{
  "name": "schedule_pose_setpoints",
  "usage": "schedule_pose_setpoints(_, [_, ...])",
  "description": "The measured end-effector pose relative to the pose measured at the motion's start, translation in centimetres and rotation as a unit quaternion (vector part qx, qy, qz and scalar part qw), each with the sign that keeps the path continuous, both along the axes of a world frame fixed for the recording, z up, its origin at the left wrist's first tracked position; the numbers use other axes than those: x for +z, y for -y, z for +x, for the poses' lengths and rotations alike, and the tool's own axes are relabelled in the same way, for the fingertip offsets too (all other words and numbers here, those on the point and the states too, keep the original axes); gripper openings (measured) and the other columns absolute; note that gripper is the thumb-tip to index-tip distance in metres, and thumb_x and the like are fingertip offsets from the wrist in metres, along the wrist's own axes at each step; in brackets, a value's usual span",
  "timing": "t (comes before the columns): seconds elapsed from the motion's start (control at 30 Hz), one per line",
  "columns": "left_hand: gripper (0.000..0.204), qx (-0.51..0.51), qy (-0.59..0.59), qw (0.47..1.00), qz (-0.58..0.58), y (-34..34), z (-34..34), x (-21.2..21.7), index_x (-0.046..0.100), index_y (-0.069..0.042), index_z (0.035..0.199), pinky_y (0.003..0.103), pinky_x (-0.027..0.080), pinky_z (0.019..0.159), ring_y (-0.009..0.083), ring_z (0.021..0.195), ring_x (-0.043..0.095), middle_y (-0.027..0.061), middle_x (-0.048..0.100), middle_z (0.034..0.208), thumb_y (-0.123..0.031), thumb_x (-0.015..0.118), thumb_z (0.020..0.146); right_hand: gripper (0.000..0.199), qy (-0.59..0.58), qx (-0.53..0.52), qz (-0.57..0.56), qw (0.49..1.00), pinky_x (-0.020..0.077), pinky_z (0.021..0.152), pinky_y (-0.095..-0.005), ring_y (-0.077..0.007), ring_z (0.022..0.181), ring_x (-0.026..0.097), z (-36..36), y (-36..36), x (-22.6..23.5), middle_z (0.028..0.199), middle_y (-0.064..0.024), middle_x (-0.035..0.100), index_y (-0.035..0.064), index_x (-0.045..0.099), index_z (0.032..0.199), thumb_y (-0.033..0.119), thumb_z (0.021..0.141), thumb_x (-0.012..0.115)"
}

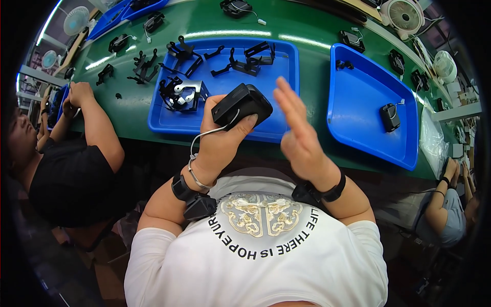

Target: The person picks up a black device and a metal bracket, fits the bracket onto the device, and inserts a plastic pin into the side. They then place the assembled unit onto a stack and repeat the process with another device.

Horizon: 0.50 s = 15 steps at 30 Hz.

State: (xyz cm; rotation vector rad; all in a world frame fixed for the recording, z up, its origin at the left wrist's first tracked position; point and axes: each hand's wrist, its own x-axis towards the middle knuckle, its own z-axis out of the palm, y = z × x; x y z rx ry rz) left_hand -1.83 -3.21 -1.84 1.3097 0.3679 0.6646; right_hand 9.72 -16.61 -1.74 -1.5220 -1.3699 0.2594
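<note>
Fingers of the left hand [221, 140] close around a small black boxy device [241, 104] with a grey cable [204, 135], at the centre of the frame. The right hand [299, 135] stands just beside it, fingers straight and spread, holding nothing. Behind is a blue tray [286, 61] with black brackets [245, 60].

Left hand [217, 140] raised, fingers curled in a grip, right hand [299, 133] open, flat

I'm at a long green workbench [307, 30], strip lights glinting off it, small white fans [405, 15] along its far edge.
</note>
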Motion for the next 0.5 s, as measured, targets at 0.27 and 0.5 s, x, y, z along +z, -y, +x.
schedule_pose_setpoints(0.27, [0.045, -0.011, -0.029, 0.999, 0.028, -0.6, 0.0, -0.3, 0.037, -0.005, 0.110, 0.021, 0.049, 0.059, 0.0102, 0.075, 0.058, 0.0061, 0.057, 0.092, -0.003, 0.068, 0.077, 0.054, -0.105, 0.039, 0.065, 0.992, 0.0133, 0.107, -0.0385, -0.0279, 0.133, 0.021, 0.0, -0.1, -0.5, 0.143, -0.0180, 0.025, -0.0017, 0.031, 0.135, 0.034, 0.094, 0.035])
schedule_pose_setpoints(0.5, [0.051, -0.054, -0.065, 0.994, -0.070, -1.1, -0.7, 1.0, 0.034, -0.005, 0.113, 0.021, 0.048, 0.055, 0.0111, 0.075, 0.057, 0.0065, 0.056, 0.092, -0.001, 0.068, 0.076, 0.053, -0.252, 0.022, -0.020, 0.967, 0.0174, 0.106, -0.0378, -0.0255, 0.132, 0.026, 0.6, 1.0, 0.3, 0.142, -0.0153, 0.029, -0.0015, 0.033, 0.134, 0.034, 0.094, 0.038])
